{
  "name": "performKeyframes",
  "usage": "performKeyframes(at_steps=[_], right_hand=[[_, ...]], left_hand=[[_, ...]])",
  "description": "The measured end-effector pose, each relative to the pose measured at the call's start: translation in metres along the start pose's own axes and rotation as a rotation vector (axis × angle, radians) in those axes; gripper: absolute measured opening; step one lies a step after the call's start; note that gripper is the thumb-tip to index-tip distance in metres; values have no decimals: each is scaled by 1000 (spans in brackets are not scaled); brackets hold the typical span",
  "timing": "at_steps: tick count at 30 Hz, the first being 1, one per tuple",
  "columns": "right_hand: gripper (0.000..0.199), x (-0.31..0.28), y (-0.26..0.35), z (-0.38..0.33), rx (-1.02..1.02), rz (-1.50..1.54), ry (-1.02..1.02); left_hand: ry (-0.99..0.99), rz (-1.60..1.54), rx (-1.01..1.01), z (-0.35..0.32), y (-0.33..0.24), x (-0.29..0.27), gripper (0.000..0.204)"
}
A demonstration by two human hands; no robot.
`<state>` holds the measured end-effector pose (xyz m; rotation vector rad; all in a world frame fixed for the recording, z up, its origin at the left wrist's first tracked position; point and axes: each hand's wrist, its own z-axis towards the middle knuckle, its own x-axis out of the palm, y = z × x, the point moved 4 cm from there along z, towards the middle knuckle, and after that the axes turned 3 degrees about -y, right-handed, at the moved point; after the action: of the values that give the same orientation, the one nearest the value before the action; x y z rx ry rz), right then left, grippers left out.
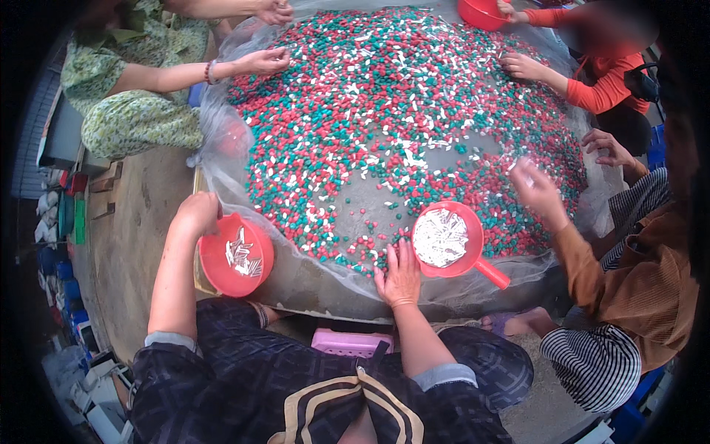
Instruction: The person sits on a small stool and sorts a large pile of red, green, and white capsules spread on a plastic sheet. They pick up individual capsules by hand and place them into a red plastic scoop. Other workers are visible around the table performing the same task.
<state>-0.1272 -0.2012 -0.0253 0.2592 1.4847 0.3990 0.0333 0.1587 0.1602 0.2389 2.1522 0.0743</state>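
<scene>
We've got left hand [198, 214] gripping red bowl [220, 277] at table [362, 196] near-left corner, right hand [401, 277] at near edge, just beside red dipper [473, 253] of white pieces [441, 237].

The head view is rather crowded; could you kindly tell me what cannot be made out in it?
In the head view:
Red container at left: any handle, hidden by the left hand.
Red pan: its bottom, covered by white pieces.
Co-worker's hand at right: its fingers, lost in blur.
Red bowl at top: its far side, cut off by the upper edge.
</scene>
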Motion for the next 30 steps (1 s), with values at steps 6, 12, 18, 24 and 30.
performKeyframes(at_steps=[6,12,18,24,30], right_hand=[[65,3,1,4,-24,-17,47],[65,7,-7,-1,16,-37,50],[66,9,-5,2,-24,-10,7],[68,9,-5,1,-29,-17,10],[66,3,-3,4,-25,13,3]], left_hand=[[-581,-465,574,60,-172,21,55],[-739,-221,529,164,-202,69,47],[-705,-65,-15,246,-123,-9,28],[-860,-633,44,366,-117,-111,52],[-605,-755,273,349,-187,-82,69]])
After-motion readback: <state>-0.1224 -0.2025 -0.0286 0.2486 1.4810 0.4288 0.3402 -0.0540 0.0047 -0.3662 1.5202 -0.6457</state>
